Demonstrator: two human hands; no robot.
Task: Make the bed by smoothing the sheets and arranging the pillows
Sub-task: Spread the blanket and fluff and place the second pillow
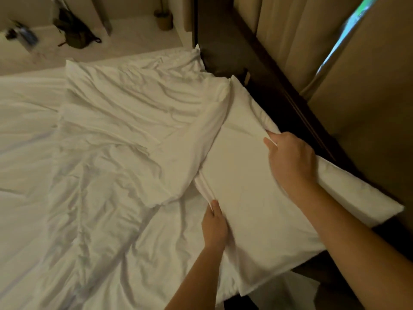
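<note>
A white pillow (250, 198) lies flat at the right side of the bed, beside the dark headboard. My right hand (290, 159) grips its far edge, fingers pinched on the fabric. My left hand (214, 224) holds the pillow's near left edge, where the cloth bunches in folds. A second white pillow (348, 195) lies under my right forearm along the headboard. A crumpled white duvet (116, 121) covers the middle of the bed, and one fold of it drapes over the pillow's left corner. The white sheet (24, 153) spreads out to the left.
A dark wooden headboard (268, 86) runs diagonally along the right, with beige curtains (312, 41) behind it and a strip of daylight. On the floor beyond the bed lie a dark bag (76, 30), a small blurred object (22, 36) and a round basket (164, 20).
</note>
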